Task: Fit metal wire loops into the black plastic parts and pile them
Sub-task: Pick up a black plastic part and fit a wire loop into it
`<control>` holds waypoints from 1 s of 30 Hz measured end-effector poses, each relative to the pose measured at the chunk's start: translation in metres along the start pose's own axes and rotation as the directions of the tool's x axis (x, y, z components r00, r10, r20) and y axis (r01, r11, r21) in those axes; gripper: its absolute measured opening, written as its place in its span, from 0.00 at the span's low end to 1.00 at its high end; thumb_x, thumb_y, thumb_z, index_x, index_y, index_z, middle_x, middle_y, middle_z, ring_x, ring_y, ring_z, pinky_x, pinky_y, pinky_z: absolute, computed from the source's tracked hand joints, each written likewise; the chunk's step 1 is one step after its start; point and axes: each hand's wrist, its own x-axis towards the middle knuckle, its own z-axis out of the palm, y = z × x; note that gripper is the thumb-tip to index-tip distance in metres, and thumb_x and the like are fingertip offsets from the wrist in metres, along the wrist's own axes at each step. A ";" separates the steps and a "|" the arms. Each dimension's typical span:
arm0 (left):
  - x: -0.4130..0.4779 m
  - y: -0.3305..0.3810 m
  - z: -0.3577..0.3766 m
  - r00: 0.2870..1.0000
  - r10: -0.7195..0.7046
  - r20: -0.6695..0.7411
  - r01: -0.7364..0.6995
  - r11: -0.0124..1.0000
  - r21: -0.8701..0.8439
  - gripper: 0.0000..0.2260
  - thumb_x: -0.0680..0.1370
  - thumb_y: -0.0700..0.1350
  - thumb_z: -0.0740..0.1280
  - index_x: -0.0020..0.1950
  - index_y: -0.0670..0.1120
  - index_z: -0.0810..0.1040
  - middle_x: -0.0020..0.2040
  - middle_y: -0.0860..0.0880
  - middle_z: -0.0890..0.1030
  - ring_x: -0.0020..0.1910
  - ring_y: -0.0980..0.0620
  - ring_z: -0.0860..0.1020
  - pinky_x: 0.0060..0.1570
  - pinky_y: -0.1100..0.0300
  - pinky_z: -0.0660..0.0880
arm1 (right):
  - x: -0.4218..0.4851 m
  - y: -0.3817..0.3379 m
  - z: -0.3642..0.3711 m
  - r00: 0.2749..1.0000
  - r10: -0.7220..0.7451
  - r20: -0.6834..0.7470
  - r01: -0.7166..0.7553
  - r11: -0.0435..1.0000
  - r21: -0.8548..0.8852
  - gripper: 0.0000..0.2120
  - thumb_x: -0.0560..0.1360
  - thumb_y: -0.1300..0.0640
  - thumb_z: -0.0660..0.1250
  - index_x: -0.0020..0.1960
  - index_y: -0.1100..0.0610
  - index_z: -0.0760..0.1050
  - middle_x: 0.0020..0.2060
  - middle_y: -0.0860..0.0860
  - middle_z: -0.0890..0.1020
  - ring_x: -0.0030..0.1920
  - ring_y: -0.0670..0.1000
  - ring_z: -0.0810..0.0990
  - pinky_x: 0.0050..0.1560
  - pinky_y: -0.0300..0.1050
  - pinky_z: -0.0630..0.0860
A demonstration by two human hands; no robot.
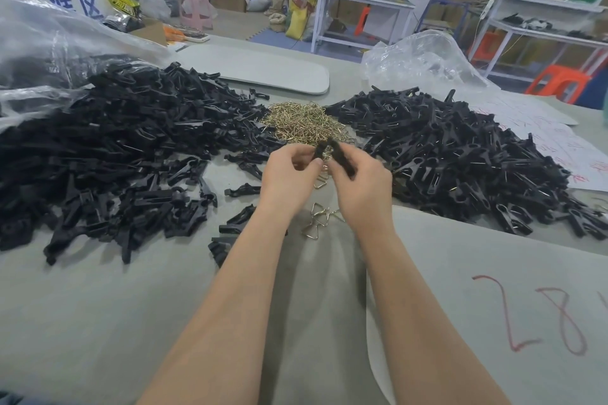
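My left hand [289, 171] and my right hand [365, 184] meet above the table's middle. Each pinches a black plastic part: the left one [318, 151] is short and upright, the right one [342, 158] is longer and slanted. Their top ends touch. Just behind them lies a heap of brass-coloured wire loops [306, 122]. A large heap of bare black parts [125, 148] fills the left. Another black heap [460, 158], with wire glinting in it, fills the right. A few loose triangular loops [320, 215] lie on the table between my wrists.
Clear plastic bags lie at the far left [49, 39] and back right [424, 59]. A grey board [263, 69] rests behind the heaps. White paper with red writing [559, 148] sits at the right. Grey felt sheets [493, 306] cover the table.
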 end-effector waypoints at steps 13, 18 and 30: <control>-0.003 0.007 0.000 1.000 -0.015 0.020 0.018 0.985 -0.169 0.09 0.78 0.38 0.64 0.57 0.42 0.79 0.52 0.47 0.82 0.54 0.50 0.80 0.59 0.51 0.76 | -0.002 -0.004 0.010 0.994 -0.048 0.096 0.073 0.957 -0.282 0.12 0.79 0.63 0.55 0.58 0.63 0.74 0.50 0.59 0.77 0.52 0.60 0.74 0.44 0.42 0.60; -0.001 0.002 0.000 0.999 0.010 -0.044 -0.015 0.994 -0.112 0.07 0.76 0.39 0.68 0.50 0.50 0.74 0.44 0.57 0.78 0.45 0.63 0.77 0.48 0.69 0.74 | -0.003 -0.008 0.016 0.985 -0.043 0.169 0.094 0.949 -0.300 0.18 0.82 0.58 0.50 0.68 0.61 0.68 0.59 0.57 0.77 0.60 0.56 0.73 0.59 0.47 0.67; -0.003 0.004 0.001 0.995 -0.090 -0.037 0.078 0.967 -0.243 0.08 0.74 0.37 0.70 0.43 0.49 0.75 0.44 0.46 0.80 0.45 0.46 0.79 0.53 0.54 0.76 | -0.003 -0.008 0.006 0.996 0.020 -0.082 -0.024 0.998 -0.054 0.14 0.78 0.62 0.62 0.62 0.59 0.77 0.52 0.56 0.82 0.53 0.55 0.79 0.59 0.50 0.72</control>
